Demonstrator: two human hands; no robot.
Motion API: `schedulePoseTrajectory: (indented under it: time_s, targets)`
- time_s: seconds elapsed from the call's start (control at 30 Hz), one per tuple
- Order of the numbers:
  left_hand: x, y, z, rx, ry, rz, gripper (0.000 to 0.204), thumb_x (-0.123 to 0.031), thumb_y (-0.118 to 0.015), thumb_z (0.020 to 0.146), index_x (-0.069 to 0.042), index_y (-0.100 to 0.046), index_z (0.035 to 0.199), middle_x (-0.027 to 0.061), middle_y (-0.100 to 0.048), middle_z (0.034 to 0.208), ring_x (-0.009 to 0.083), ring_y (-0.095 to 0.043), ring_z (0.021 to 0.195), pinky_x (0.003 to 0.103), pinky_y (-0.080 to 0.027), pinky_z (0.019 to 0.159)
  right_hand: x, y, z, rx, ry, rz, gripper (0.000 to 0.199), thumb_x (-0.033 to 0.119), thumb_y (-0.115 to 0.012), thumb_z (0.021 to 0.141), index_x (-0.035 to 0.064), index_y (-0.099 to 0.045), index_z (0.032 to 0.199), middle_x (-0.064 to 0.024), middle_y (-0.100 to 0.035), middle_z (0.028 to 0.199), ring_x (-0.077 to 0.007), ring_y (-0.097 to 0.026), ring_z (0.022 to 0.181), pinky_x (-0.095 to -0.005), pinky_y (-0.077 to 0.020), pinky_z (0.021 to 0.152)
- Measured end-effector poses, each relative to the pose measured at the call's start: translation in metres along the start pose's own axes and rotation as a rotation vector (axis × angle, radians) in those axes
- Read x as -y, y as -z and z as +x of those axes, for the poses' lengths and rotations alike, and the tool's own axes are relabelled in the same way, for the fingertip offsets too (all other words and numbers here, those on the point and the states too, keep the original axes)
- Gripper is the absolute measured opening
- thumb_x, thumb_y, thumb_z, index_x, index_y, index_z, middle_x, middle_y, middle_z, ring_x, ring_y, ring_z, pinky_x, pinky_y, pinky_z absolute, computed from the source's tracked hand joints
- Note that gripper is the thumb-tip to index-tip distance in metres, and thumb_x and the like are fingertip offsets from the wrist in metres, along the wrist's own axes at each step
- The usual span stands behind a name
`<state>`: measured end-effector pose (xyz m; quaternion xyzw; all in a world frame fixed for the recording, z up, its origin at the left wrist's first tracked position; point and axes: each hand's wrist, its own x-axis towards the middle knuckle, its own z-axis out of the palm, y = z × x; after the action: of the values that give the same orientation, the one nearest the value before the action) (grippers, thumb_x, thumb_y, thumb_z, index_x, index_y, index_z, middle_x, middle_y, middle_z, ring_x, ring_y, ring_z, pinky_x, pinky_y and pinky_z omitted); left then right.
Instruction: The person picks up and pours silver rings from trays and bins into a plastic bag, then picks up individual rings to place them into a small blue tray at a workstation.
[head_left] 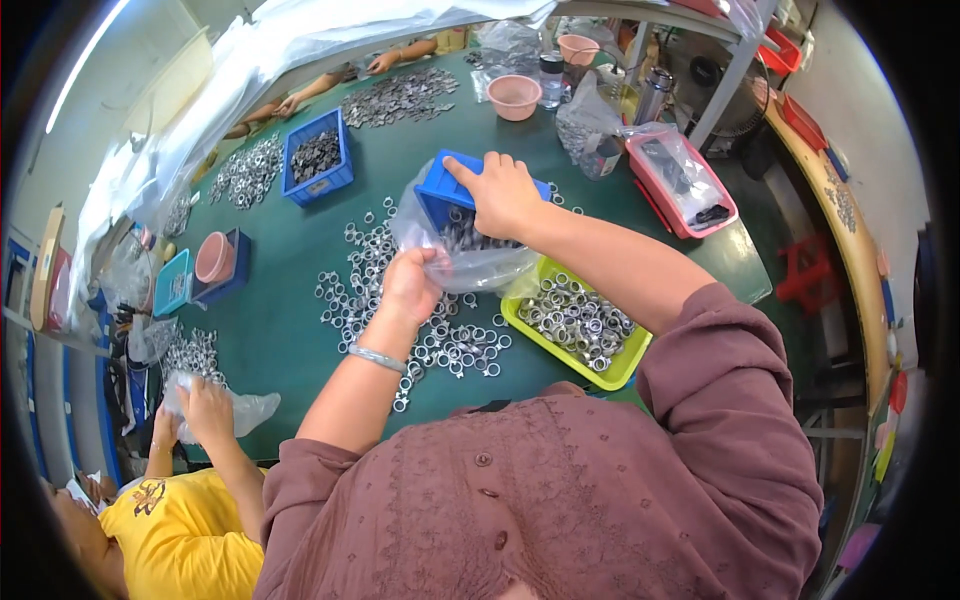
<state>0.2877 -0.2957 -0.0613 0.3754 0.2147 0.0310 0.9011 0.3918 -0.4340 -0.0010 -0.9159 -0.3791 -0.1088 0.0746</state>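
My right hand grips a small blue plastic bin from above, its thumb and fingers over the rim. The bin is tilted inside the mouth of a clear plastic bag, and dark small parts show at its lower side. With bent fingers my left hand holds the near edge of the bag. Silvery ring-shaped metal parts lie scattered on the green table around and in front of the bag. A lime-green tray full of similar rings stands just right of the bag.
Beyond sits a blue crate of dark pieces, near piles of metal parts. A pink bowl, a bottle and a red-pink tray stand farther back and right. At left, a co-worker in yellow handles a plastic bag.
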Motion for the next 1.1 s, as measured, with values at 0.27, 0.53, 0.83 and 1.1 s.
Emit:
schedulePoseTrajectory:
  time_s: [0.27,0.53,0.83,1.1]
  targets:
    - [0.006,0.034,0.001,-0.048,0.048,-0.091,0.021,0.0,-0.04,0.078,0.003,-0.041,0.099,0.0116,-0.05,0.084,0.0216,-0.05,0.072,0.034,-0.044,0.067,0.016,0.025,-0.011,-0.184,0.321,0.029,0.077,0.005,-0.062,0.059,0.0236,-0.038,0.13,-0.0173,-0.047,0.09,-0.0329,-0.047,0.082,-0.0398,-0.0378,0.07]
    - [0.012,0.032,-0.015,-0.098,0.046,-0.057,0.024,0.003,-0.038,0.076,0.005,-0.041,0.1,0.0139,-0.05,0.084,0.0236,-0.051,0.073,0.036,-0.044,0.067,-0.004,0.055,-0.034,-0.212,0.39,0.101,0.083,0.002,-0.064,0.055,0.024,-0.038,0.131,-0.0172,-0.047,0.09,-0.0341,-0.047,0.082,-0.0413,-0.0392,0.072]
    - [0.018,0.045,-0.022,-0.132,0.071,-0.038,0.032,0.004,-0.038,0.075,0.001,-0.036,0.107,0.0133,-0.049,0.083,0.023,-0.05,0.069,0.036,-0.044,0.064,-0.132,0.066,0.017,-0.563,-0.238,0.835,0.071,0.003,-0.055,0.061,0.0117,-0.039,0.13,-0.0156,-0.057,0.1,-0.0227,-0.057,0.082,-0.0317,-0.0461,0.074]
    - [0.017,0.05,-0.037,0.03,0.143,0.086,0.053,0.0,-0.042,0.074,-0.005,-0.032,0.126,0.0083,-0.052,0.075,0.0195,-0.052,0.067,0.032,-0.044,0.064,-0.231,-0.066,0.106,-0.414,-0.792,1.474,0.06,-0.004,-0.057,0.063,0.0047,-0.044,0.121,-0.013,-0.058,0.092,-0.0257,-0.057,0.077,-0.0374,-0.0494,0.066]
